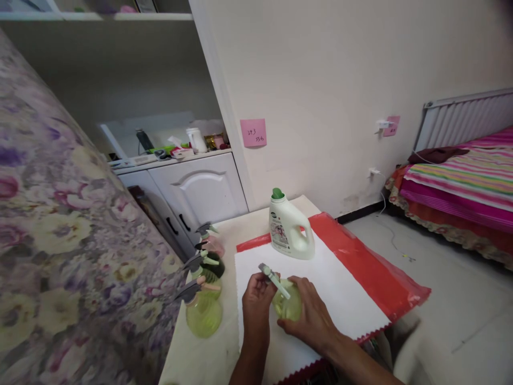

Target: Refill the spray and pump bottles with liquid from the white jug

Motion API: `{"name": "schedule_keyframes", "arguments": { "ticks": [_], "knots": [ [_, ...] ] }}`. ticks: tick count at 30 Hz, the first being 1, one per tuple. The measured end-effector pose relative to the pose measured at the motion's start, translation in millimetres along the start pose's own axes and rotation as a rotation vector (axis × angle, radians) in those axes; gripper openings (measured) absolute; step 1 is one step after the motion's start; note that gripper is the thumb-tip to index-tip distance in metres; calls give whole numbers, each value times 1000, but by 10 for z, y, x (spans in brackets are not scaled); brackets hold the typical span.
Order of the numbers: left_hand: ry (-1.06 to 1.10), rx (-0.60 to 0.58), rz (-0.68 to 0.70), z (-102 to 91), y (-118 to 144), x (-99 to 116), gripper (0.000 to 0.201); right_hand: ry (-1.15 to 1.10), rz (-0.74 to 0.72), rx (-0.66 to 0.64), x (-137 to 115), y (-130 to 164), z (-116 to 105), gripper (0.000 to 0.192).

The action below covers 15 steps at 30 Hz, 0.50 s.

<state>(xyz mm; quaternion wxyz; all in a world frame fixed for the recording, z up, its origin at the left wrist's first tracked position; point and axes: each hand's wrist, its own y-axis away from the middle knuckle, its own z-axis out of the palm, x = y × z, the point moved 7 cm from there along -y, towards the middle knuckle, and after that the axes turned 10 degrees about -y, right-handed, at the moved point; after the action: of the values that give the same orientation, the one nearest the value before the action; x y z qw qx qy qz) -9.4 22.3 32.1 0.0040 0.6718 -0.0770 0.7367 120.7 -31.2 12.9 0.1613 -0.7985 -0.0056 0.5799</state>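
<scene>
Fingers of the right hand [311, 311] are wrapped around the round body of a spray bottle [292, 311], presumably to keep it steady, while its spray top [276, 280] appears pinched by the left hand [256, 295]; whether the top is screwed down cannot be told. The bottle is held over a white sheet [340, 299], which is laid across red plastic [360, 259], probably to protect the table [196, 363]. More spray bottles [204, 316] are lined up at the left, apparently kept out of the hands' way. Beyond, a jug [294, 238] is stood upright, handle turned right. Farther off, a pink note [253, 133] is stuck to the wall [320, 107].
</scene>
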Motion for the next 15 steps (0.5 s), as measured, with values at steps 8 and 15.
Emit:
{"name": "schedule_keyframes", "arguments": {
  "ticks": [8, 15],
  "knots": [
    [165, -94, -116, 34, -14, 0, 38, -164, 77, -95, 37, -1, -64, 76],
    [75, -126, -104, 81, 72, 199, 42, -830, 211, -380, -63, 7, -11, 59]
  ]
}}
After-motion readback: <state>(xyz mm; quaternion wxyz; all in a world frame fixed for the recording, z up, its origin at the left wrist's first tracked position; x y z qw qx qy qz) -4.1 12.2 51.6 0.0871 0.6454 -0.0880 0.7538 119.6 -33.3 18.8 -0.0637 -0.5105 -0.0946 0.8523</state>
